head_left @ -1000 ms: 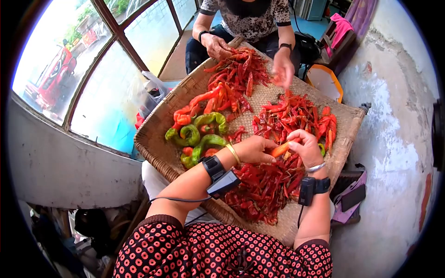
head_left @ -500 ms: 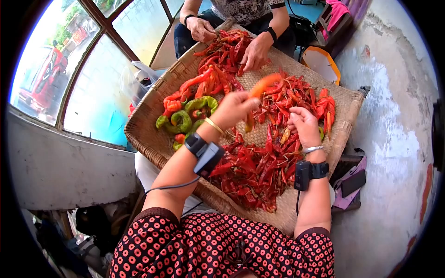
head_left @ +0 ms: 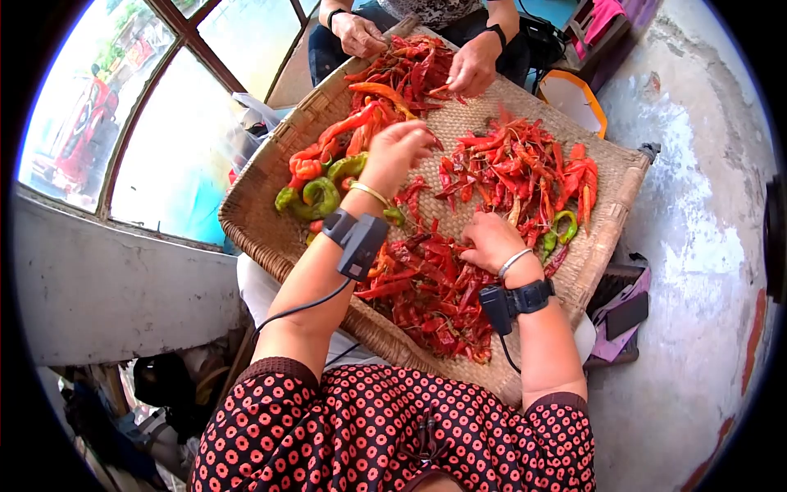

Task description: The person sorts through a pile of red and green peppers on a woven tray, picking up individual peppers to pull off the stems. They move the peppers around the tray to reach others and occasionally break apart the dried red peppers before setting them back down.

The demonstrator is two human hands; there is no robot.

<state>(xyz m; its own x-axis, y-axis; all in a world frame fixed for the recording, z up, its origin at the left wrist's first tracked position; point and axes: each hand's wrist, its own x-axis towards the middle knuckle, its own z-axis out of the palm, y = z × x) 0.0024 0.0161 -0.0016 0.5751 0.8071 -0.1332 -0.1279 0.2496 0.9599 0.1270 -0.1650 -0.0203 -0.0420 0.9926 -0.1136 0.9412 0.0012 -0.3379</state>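
Note:
My left hand (head_left: pixel 397 156) is raised over the middle of the woven tray (head_left: pixel 261 195), just right of the fresh red peppers (head_left: pixel 348 127) and green peppers (head_left: pixel 321 197). A dark red bit shows at its fingertips, too small to make out. My right hand (head_left: pixel 493 241) reaches down with bent fingers to the upper edge of the near pile of dried red chillies (head_left: pixel 434 295); its fingertips are partly hidden among them. Beyond it lies another pile of red chillies (head_left: pixel 525 168), with a curled green pepper (head_left: pixel 566 227) at its near edge.
Across the tray sits another person, whose hands (head_left: pixel 474 64) are at a far chilli pile (head_left: pixel 414 66). An orange-rimmed container (head_left: pixel 574 100) stands beyond the tray's right side. Windows are on the left, a wall (head_left: pixel 697 246) on the right.
My left hand has moved left and away from me, and the orange pepper has left it. My right hand has come down and left to the near pile. The other person's right-side hand has lifted slightly.

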